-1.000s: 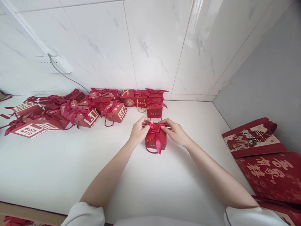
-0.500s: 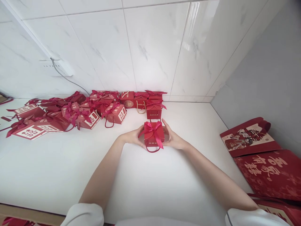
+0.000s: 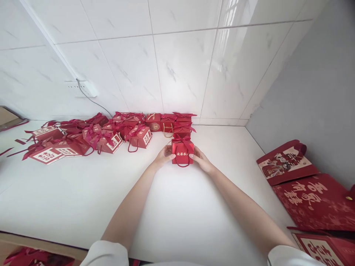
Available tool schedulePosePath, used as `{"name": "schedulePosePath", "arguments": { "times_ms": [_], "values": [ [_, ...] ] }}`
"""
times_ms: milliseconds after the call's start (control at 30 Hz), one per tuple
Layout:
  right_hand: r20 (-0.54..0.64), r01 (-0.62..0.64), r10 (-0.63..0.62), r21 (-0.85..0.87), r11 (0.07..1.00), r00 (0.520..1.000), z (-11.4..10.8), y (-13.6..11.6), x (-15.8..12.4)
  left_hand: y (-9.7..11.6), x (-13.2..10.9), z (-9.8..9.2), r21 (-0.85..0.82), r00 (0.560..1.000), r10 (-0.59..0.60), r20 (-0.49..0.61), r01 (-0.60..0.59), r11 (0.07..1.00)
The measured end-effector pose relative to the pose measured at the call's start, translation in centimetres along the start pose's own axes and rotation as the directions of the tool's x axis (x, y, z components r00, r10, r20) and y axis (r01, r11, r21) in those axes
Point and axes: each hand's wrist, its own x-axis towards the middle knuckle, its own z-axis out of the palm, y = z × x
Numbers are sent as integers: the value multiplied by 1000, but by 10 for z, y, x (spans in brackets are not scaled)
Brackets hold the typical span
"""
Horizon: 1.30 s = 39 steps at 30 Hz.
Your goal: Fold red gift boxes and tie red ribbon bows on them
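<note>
A small red gift box [image 3: 182, 148] with gold lettering, a ribbon bow on top and a rope handle hanging down its front is between my hands. My left hand [image 3: 164, 157] grips its left side, the thumb on the front corner. On the right side, my right hand [image 3: 203, 159] mirrors this grip. Right behind the held box is another bow-topped red box [image 3: 183, 130]; I cannot tell whether they touch. Beyond it, several more boxes line the wall, among them a box with a gold rope handle [image 3: 167, 125].
Many red boxes with ribbons [image 3: 102, 140] are heaped along the wall on the left. Red paper bags [image 3: 310, 199] lie at the right edge of the white table [image 3: 210, 214]. A grey cable [image 3: 93, 99] runs down from a wall socket. A cardboard carton [image 3: 41, 242] shows at lower left.
The held box has moved away from me, closer to the box behind it, and its lettered front now faces me more. My thumbs have come round to its front corners. The view has tilted up.
</note>
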Motion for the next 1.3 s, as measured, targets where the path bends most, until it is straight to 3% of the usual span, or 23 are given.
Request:
{"name": "schedulePosePath", "arguments": {
  "times_ms": [300,467,567,633,700,800,867,933,1067,1133,1233,1300],
  "values": [
    [-117,-20,10,-80,997,993,4,6,-1,-1,-2,15,46,994,27,-108,-23,999],
    [-151,62,-95,-208,976,984,3,9,-11,4,-12,19,63,994,96,-44,-93,994],
    [-226,104,-177,-301,948,958,3,13,-14,5,-16,19,83,1000,19,2,-19,996],
    [-288,126,-236,-355,926,928,6,15,-15,2,-17,22,67,997,-64,-34,66,996],
    [-374,125,-288,-403,906,881,14,15,-15,0,-17,31,-10,996,-77,-42,77,997],
    [-486,90,-332,-454,886,808,27,11,-18,-3,-16,52,-146,995,101,5,-99,984],
    [-500,86,-341,-465,881,796,34,7,-21,-2,-15,64,-178,967,256,17,-249,952],
    [-483,96,-341,-462,881,806,36,4,-23,-1,-14,67,-158,951,308,-1,-304,939],
    [-434,129,-292,-365,922,853,28,5,-20,-2,-13,51,-182,995,93,-26,-96,979],
    [-401,125,-217,-243,962,890,20,9,-16,-4,-13,41,-261,999,10,33,-1,965],
    [-283,87,-104,-72,994,953,9,15,-11,-6,-14,35,-344,993,-22,113,60,937],
    [-224,77,-78,-14,997,972,4,17,-10,-6,-13,34,-358,990,-34,135,81,930]
  ]
}}
